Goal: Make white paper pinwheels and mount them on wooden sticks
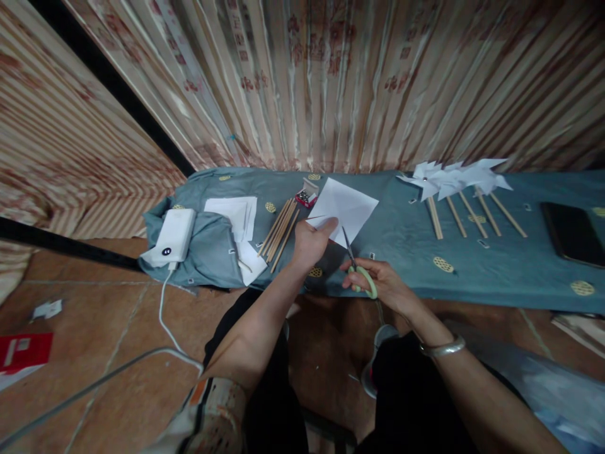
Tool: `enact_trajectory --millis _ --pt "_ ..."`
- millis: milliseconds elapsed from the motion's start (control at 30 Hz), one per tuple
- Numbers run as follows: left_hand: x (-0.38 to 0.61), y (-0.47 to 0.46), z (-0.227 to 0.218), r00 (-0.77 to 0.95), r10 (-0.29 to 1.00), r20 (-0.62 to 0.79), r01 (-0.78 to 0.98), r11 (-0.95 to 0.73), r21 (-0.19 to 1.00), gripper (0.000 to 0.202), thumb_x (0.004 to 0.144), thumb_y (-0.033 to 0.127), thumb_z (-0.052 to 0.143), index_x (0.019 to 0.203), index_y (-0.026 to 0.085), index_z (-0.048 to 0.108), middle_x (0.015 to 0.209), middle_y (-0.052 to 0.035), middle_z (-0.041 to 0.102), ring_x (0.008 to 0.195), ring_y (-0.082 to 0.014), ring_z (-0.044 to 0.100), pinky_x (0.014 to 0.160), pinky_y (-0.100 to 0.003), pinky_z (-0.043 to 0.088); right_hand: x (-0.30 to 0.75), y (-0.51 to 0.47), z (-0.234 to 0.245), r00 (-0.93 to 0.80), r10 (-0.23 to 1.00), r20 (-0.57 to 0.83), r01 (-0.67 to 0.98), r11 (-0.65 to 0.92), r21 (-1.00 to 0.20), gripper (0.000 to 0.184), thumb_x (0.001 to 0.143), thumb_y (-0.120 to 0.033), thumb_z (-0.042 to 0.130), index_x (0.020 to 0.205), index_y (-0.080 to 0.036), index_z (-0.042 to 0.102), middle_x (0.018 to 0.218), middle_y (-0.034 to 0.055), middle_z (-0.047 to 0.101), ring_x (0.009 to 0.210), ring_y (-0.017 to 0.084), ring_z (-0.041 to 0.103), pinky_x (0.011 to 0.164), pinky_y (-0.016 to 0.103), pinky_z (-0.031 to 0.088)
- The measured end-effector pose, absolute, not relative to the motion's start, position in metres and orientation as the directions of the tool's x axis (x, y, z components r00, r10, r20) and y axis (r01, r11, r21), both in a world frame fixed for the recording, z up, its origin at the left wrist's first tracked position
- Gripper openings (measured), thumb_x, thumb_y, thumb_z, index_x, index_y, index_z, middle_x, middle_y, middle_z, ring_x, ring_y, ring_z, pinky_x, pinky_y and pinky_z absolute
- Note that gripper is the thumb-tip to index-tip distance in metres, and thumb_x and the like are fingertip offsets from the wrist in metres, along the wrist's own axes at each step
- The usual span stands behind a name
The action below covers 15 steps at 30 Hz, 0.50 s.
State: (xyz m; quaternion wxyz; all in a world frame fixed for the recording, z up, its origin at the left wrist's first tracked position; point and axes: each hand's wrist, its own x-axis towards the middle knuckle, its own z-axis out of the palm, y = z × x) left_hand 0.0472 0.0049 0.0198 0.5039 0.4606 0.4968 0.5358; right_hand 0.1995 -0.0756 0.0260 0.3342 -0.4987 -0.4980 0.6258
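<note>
My left hand [309, 241] pinches the near corner of a white square paper sheet [348, 207], holding it up over the teal cloth [406, 252]. In my right hand [382, 282] are green-handled scissors [359, 268], fingers through the loops, blades pointing up into the sheet's lower edge. Both hands hover above the front edge of the cloth.
Several wooden sticks [281, 232], a stack of white paper [236, 217] and a small red box of pins [306, 197] lie left of the sheet. Finished white pinwheels on sticks [454, 183] lie to the right, then a black phone [573, 233]. A white power bank [174, 236] with cable sits far left.
</note>
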Motion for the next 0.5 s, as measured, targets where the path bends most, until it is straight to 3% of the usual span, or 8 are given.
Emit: enact_trajectory --millis 333,500 --pt "0.038 0.008 0.03 -0.156 0.988 -0.001 -0.102 -0.015 0.995 0.026 0.067 0.029 0.071 0.087 0.013 0.069 0.086 -0.0079 0.074 0.077 -0.0226 0.069 0.065 -0.033 0.057 0.229 -0.081 0.022 -0.427 0.821 -0.378 0.179 -0.333 -0.926 0.052 0.066 -0.061 0.075 0.091 -0.016 0.069 0.071 0.0027 0.068 0.06 0.011 0.057 0.054 0.024 0.043" --pt "0.036 0.007 0.029 -0.119 0.993 0.018 -0.126 -0.033 0.992 0.031 0.063 0.024 0.073 0.092 0.015 0.069 0.085 -0.0063 0.074 0.083 -0.0241 0.069 0.075 -0.035 0.057 0.245 -0.074 0.019 -0.233 0.896 -0.378 0.131 -0.356 -0.925 0.053 0.06 -0.059 0.08 0.09 -0.017 0.07 0.071 0.0042 0.071 0.059 0.013 0.059 0.055 0.025 0.046"
